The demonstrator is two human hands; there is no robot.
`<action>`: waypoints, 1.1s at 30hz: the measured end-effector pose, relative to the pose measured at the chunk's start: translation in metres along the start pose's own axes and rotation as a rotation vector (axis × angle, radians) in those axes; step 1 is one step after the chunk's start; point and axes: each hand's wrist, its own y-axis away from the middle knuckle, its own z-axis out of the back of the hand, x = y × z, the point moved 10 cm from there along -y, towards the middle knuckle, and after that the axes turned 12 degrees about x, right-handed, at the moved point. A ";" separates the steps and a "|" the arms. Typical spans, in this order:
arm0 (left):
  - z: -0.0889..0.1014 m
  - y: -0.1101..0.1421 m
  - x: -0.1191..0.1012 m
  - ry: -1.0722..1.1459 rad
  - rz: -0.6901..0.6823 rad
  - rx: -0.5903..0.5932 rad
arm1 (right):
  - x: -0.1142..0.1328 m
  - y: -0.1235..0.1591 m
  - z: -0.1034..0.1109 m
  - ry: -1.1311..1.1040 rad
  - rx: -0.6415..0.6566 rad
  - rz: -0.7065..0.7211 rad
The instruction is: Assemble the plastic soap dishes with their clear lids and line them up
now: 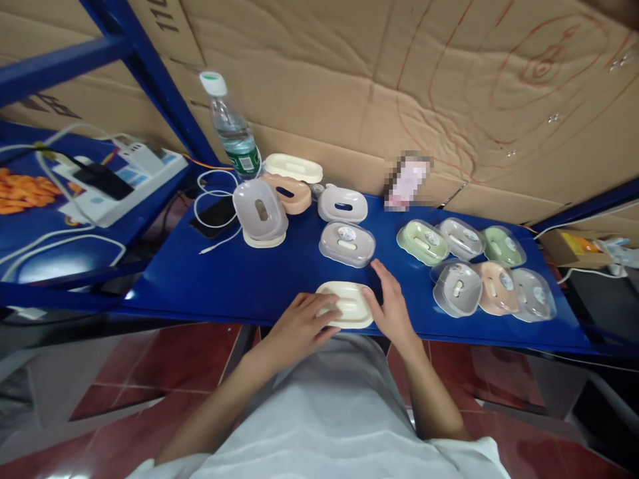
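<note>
A cream soap-dish tray (349, 301) lies at the near edge of the blue shelf (239, 279). My left hand (299, 326) rests on its left end with the fingers curled over the rim. My right hand (392, 303) lies against its right side, fingers stretched out and apart. Just beyond the tray sits a closed box with a clear lid (347, 243).
Several lidded boxes in green, pink and grey (479, 269) are grouped at the right. Loose lids and trays (279, 199), a water bottle (232, 130), a phone with white cable (213, 216) stand at the back left. A power strip (124, 176) lies on the left shelf. Cardboard lines the wall.
</note>
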 end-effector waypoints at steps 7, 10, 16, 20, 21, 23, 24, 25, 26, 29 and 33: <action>0.002 0.002 0.024 -0.094 0.144 -0.036 | 0.025 0.004 -0.002 0.108 0.041 0.204; 0.009 0.011 0.041 -0.096 0.194 -0.026 | 0.028 0.004 -0.002 0.115 0.049 0.208; 0.014 0.022 0.060 0.019 0.218 -0.052 | 0.023 -0.003 -0.006 0.109 0.047 0.143; 0.013 0.020 0.061 0.062 0.203 -0.059 | 0.013 -0.019 0.011 0.109 -0.082 0.004; 0.013 0.019 0.061 0.068 0.205 -0.056 | 0.014 -0.024 0.018 0.107 -0.110 -0.017; 0.013 0.020 0.061 0.076 0.210 -0.051 | 0.018 -0.037 0.033 0.112 -0.141 -0.026; 0.013 0.020 0.061 0.077 0.210 -0.050 | 0.022 -0.046 0.040 0.125 -0.143 -0.019; 0.013 0.021 0.061 0.077 0.212 -0.049 | 0.026 -0.056 0.047 0.147 -0.137 -0.008; 0.013 0.021 0.062 0.078 0.214 -0.049 | 0.029 -0.069 0.052 0.178 -0.124 -0.002; 0.013 0.021 0.063 0.082 0.217 -0.051 | 0.027 -0.116 0.060 0.285 -0.038 -0.023; 0.013 0.020 0.062 0.093 0.215 -0.046 | 0.011 -0.181 0.052 0.343 0.130 -0.043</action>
